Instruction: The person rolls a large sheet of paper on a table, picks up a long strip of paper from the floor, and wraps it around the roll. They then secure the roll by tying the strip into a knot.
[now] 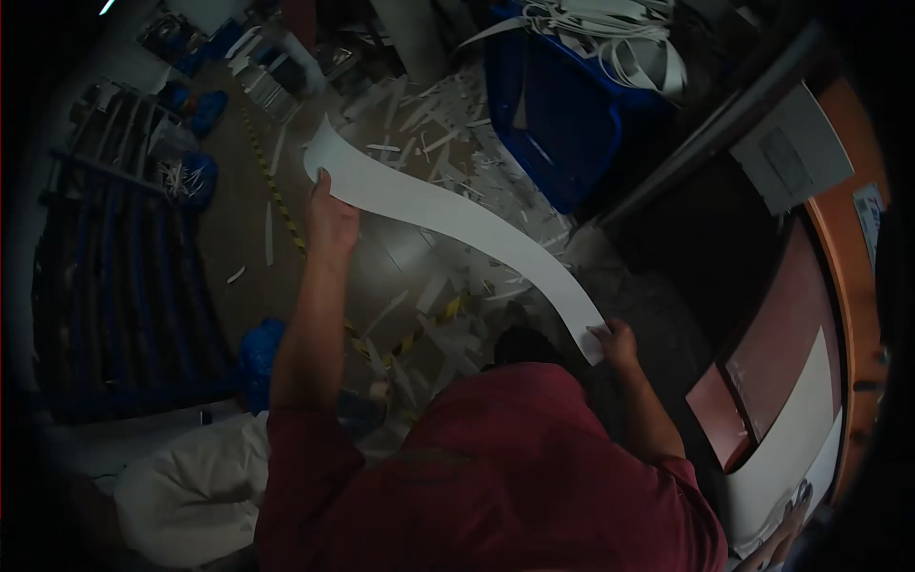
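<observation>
A long white strip (448, 214) of flexible sheet material, perhaps paper or thin plastic, stretches between my hands and sags in a gentle curve. Near its wider-looking far end, my left hand (331, 212) grips the lower edge, thumb on top. The other end is pinched by my right hand (618, 345), close to my body on the right. Both hands hold the strip in the air above the floor. The fingers under the strip are partly hidden.
White offcuts (429, 133) litter the floor. A blue bin (548, 124) heaped with white strips (629, 43) stands ahead. An orange machine (853, 276) with pale sheets is at right, a dark blue rack (124, 276) at left. At the lower right edge shows another hand (786, 534).
</observation>
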A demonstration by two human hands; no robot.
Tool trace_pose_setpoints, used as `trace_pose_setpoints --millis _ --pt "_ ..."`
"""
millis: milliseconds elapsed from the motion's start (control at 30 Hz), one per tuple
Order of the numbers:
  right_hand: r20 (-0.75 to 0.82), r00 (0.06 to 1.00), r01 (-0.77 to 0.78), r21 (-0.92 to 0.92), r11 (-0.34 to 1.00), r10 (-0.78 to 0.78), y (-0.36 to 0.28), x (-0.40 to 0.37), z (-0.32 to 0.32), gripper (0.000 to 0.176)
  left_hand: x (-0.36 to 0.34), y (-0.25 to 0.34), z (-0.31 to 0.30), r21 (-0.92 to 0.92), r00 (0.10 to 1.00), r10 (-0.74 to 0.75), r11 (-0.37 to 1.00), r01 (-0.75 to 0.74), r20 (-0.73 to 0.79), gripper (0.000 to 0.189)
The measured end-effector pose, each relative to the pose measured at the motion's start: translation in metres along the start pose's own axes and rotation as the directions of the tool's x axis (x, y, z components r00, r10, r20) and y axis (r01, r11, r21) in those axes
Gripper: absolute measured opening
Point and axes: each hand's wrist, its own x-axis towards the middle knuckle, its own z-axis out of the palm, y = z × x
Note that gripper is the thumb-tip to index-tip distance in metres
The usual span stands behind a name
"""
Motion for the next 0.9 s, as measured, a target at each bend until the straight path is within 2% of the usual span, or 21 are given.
trace_pose_setpoints --millis 33,67,133,167,200,233,267,333,367,433,500,567,667,733,767,800,867,900 --pt "-0.065 0.996 0.064 -0.066 0.996 -0.068 -0.008 0.019 0.010 0.030 0.012 0.012 0.003 0.000 0.999 -0.050 0.999 0.050 -0.018 0.038" --pt "-0.138 0.980 0.126 -0.138 0.982 -0.145 -0.020 0.046 0.018 0.033 0.026 0.022 0.008 0.007 0.999 -0.031 1.000 0.031 -0.016 0.038" --pt "-0.139 0.981 0.112 -0.160 0.981 -0.135 -0.045 0.087 0.034 0.034 0.030 0.037 0.049 -0.002 0.954 -0.040 0.999 0.042 -0.296 0.031" --pt "-0.134 0.983 0.094 -0.203 0.975 -0.122 -0.055 0.103 0.035 0.035 0.051 0.037 0.030 -0.015 0.952 -0.050 0.999 0.047 -0.303 0.031" --pt "-0.130 0.984 0.091 -0.224 0.970 -0.122 -0.065 0.121 0.036 0.035 0.079 0.037 -0.005 -0.072 0.995 -0.100 0.992 0.100 0.007 0.030" --pt "-0.115 0.981 0.121 -0.267 0.956 -0.157 -0.078 0.139 0.039 0.034 0.098 0.038 -0.013 -0.111 0.940 -0.119 0.980 0.162 0.321 0.037" --pt "-0.097 0.977 0.150 -0.306 0.940 -0.188 -0.090 0.157 0.044 0.033 0.119 0.030 -0.018 -0.124 0.941 -0.123 0.978 0.169 0.315 0.037" --pt "-0.089 0.976 0.163 -0.307 0.938 -0.198 -0.130 0.186 0.045 0.034 0.150 0.024 0.002 -0.143 0.985 -0.172 0.975 0.170 0.002 0.049" --pt "-0.086 0.973 0.180 -0.299 0.937 -0.214 -0.147 0.199 0.049 0.034 0.171 0.020 -0.006 -0.150 0.982 -0.191 0.971 0.188 -0.003 0.049" --pt "-0.089 0.985 0.113 -0.315 0.942 -0.148 -0.178 0.231 0.064 0.034 0.226 0.011 -0.021 -0.231 0.954 -0.237 0.933 0.276 0.182 0.049" --pt "-0.148 0.987 0.012 -0.331 0.944 -0.064 -0.208 0.255 0.077 0.033 0.278 0.007 -0.030 -0.251 0.928 -0.258 0.912 0.326 0.267 0.049" --pt "-0.126 0.978 0.109 -0.383 0.917 -0.168 -0.244 0.282 0.101 0.033 0.338 0.004 -0.034 -0.265 0.889 -0.269 0.887 0.379 0.370 0.050" --pt "-0.177 0.982 0.007 -0.330 0.944 -0.069 -0.309 0.325 0.134 0.032 0.427 0.022 -0.042 -0.291 0.806 -0.275 0.832 0.473 0.524 0.052" --pt "-0.216 0.972 0.012 -0.337 0.941 -0.090 -0.366 0.353 0.144 0.031 0.488 0.032 -0.039 -0.152 0.777 -0.286 0.887 0.436 0.561 0.050" --pt "-0.196 0.969 0.090 -0.296 0.951 -0.153 -0.398 0.367 0.142 0.030 0.512 0.036 -0.033 -0.138 0.848 -0.296 0.911 0.389 0.439 0.048" --pt "-0.254 0.959 0.051 -0.286 0.957 -0.127 -0.426 0.378 0.141 0.030 0.531 0.038 -0.027 -0.106 0.903 -0.301 0.932 0.347 0.305 0.045" --pt "-0.247 0.955 0.135 -0.137 0.981 -0.166 -0.478 0.415 0.143 0.028 0.569 0.046 -0.004 0.103 0.970 -0.233 0.969 0.225 0.071 0.038" --pt "-0.284 0.946 0.124 -0.126 0.984 -0.155 -0.496 0.434 0.146 0.028 0.594 0.043 -0.002 0.111 0.964 -0.243 0.966 0.232 0.108 0.038"
